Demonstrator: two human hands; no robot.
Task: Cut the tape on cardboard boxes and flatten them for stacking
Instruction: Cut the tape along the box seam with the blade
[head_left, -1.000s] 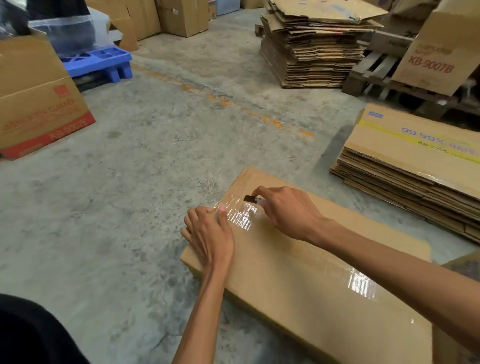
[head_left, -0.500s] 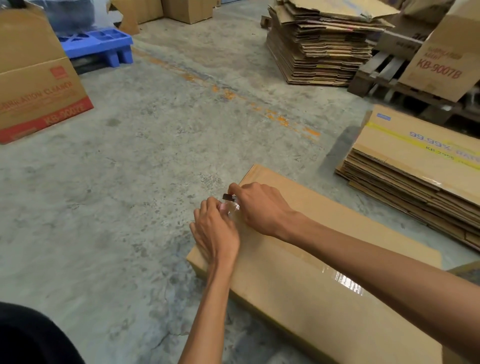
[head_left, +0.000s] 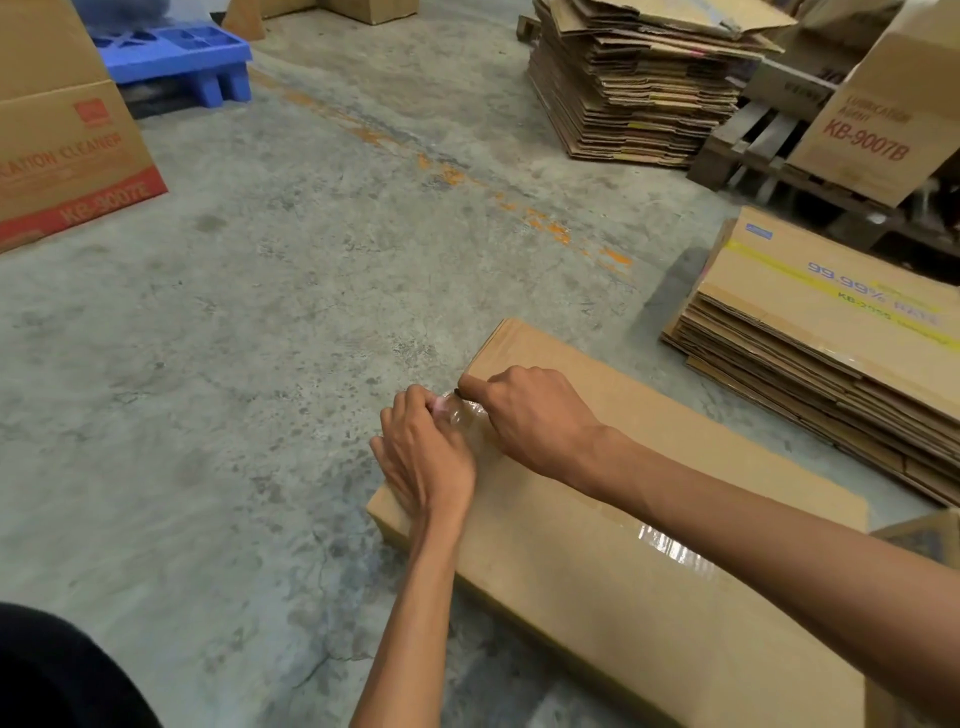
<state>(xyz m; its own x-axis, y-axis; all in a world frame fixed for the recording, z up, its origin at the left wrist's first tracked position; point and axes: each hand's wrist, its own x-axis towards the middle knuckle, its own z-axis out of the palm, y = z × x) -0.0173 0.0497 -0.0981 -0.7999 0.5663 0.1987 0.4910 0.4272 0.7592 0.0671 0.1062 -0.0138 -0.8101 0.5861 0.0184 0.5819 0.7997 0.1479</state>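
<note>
A long brown cardboard box (head_left: 649, 571) lies on the concrete floor, sealed by a strip of clear tape (head_left: 670, 545) along its top seam. My right hand (head_left: 530, 415) is closed around a small dark cutter; only its tip shows, at the box's left end edge. My left hand (head_left: 426, 457) rests on that same end, fingers curled over the edge and pinching the shiny loose end of the tape beside the cutter. The two hands almost touch.
A stack of flattened boxes (head_left: 831, 353) lies to the right, and a taller stack (head_left: 639, 88) stands at the back. A wooden pallet (head_left: 753, 150) carries a printed box (head_left: 883, 114). At far left are a red-striped box (head_left: 67, 156) and a blue plastic pallet (head_left: 182, 57).
My right hand has drawn the cutter along the tape to the box's left end edge. My left hand has slid with it and now curls over that edge.
</note>
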